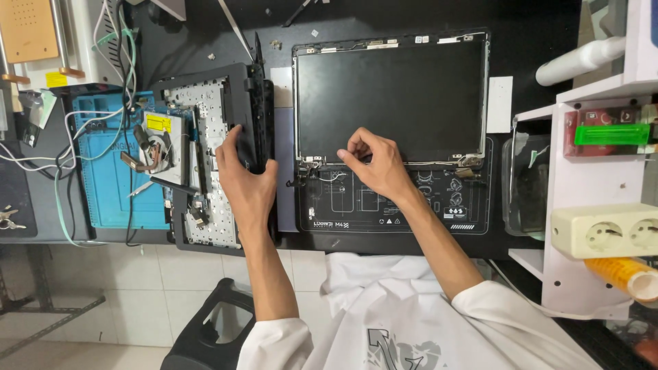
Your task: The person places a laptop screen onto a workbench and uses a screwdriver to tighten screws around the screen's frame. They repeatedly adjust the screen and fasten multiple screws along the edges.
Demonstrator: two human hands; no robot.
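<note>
A laptop screen panel [391, 92] lies flat in its lid on a black work mat [384, 212]. My right hand [373, 164] rests at the panel's lower edge, fingers pinched on that edge near the middle. To the left, an opened laptop base [205, 157] stands tilted on its side, showing its bare metal keyboard backing and parts. My left hand [245, 181] grips the black right edge of that base.
A blue mat [110, 185] with white cables lies at far left. White shelving [589, 199] with a power strip [606, 229] stands at right. A black stool [205, 329] is below the desk edge, over a tiled floor.
</note>
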